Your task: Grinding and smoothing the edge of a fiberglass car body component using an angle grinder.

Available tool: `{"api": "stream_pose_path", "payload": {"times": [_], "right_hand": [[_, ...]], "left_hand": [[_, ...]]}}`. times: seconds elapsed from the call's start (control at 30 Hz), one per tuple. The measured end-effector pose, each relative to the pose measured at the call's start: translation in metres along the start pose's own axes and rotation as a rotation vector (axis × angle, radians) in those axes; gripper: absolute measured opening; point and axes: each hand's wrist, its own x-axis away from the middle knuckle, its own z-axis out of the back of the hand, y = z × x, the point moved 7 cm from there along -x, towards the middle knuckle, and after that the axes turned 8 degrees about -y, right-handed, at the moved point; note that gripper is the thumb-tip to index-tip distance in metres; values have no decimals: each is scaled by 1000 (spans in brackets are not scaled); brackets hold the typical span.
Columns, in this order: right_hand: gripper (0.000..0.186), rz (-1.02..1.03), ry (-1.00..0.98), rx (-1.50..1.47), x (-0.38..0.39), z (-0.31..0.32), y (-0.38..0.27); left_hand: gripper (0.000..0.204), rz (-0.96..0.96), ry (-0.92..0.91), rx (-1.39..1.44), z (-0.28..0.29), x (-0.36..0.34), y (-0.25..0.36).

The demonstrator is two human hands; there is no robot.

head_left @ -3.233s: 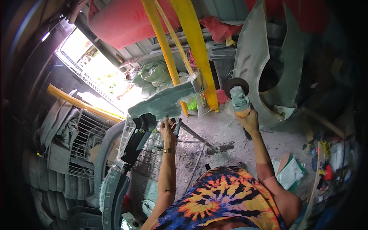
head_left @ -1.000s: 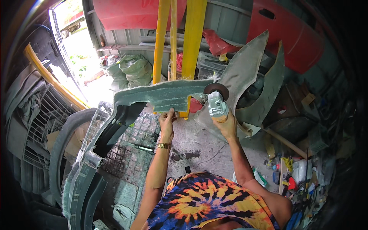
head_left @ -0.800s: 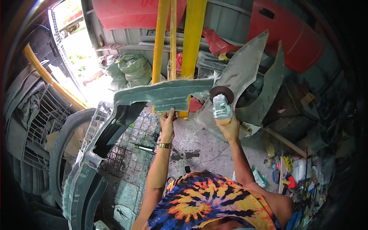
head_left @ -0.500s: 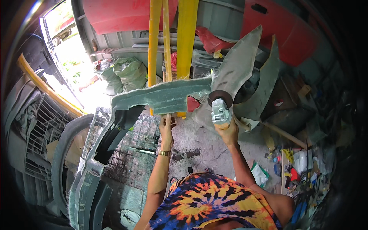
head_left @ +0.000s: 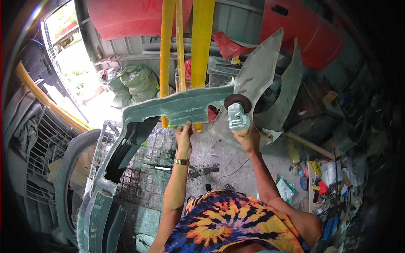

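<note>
A large grey-green fibreglass panel (head_left: 177, 107) with frayed edges arches from the lower left to the centre. At its lower edge my left hand (head_left: 184, 135), with a watch on the wrist, pinches the rim between closed fingers. My right hand (head_left: 248, 137) is wrapped round an angle grinder (head_left: 238, 117) with a silver head. Its brown disc (head_left: 237, 102) stands at the panel's right end, close to the frayed edge; whether they touch I cannot tell. Behind the disc rises a pale, leaf-shaped fibreglass piece (head_left: 259, 63).
Yellow upright bars (head_left: 199, 46) stand behind the panel. Green-white sacks (head_left: 139, 82) sit near the bright doorway. A wire grid (head_left: 145, 168) lies on the floor at left. Red car panels (head_left: 301, 31) hang at the back, and mixed clutter (head_left: 333, 181) fills the right.
The grinder and my right hand have shifted slightly left, bringing the disc nearer the panel's right end. My left hand keeps its hold on the lower rim.
</note>
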Motion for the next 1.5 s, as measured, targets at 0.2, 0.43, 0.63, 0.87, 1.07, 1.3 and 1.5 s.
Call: {"api": "stream_pose_path", "payload": {"times": [0.2, 0.43, 0.63, 0.87, 1.07, 1.3, 1.5], "right_hand": [[56, -23, -24, 27, 4, -4, 2], [56, -69, -90, 38, 1, -11, 5], [58, -105, -129, 31, -3, -16, 3], [58, -89, -162, 60, -3, -22, 4], [60, -129, -222, 83, -1, -26, 1], [59, -135, -197, 83, 15, -24, 25], [52, -72, -193, -269, 36, -14, 55]], "left_hand": [[16, -14, 0, 4, -1, -1, 2], [18, -24, 5, -8, 0, -1, 1], [18, -32, 4, -20, -1, -2, 2], [18, -34, 11, -21, -1, -2, 4], [20, -33, -2, -15, -1, -4, 5], [22, -16, -5, -63, 3, -4, 3], [21, 40, -187, -351, 10, 22, -19]]}}
